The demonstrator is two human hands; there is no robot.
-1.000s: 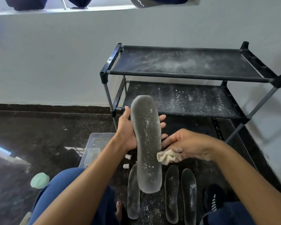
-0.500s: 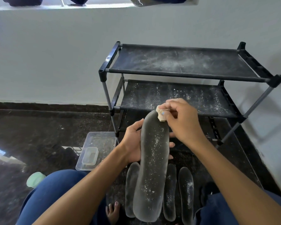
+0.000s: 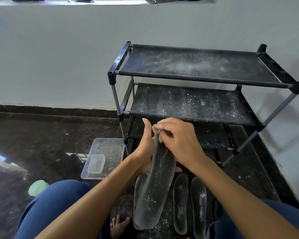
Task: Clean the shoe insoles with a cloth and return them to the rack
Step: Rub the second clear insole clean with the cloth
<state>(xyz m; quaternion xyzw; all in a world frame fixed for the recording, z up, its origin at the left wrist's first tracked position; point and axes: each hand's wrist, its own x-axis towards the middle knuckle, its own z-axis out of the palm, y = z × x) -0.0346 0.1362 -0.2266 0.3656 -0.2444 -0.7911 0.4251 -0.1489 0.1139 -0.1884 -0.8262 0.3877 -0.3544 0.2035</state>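
A long grey insole (image 3: 152, 192), speckled with white dust, stands on end in front of me. My left hand (image 3: 145, 149) grips its left edge from behind, thumb pointing up. My right hand (image 3: 176, 140) pinches a small cream cloth (image 3: 155, 129) against the insole's top end; most of the cloth is hidden under the fingers. Three more dusty insoles lie on the floor: one (image 3: 138, 185) behind the held one, two (image 3: 180, 204) (image 3: 198, 207) to its right. The black two-shelf rack (image 3: 197, 78) stands behind, dusted white.
A clear plastic tray (image 3: 103, 157) with a small container in it sits on the dark floor to the left of the rack. A pale green lid (image 3: 38, 187) lies by my left knee. A white wall runs behind and to the right.
My right hand carried the cloth from the insole's middle up to its top end. The insole has tilted lower and turned more edge-on, with my left thumb now raised beside it.
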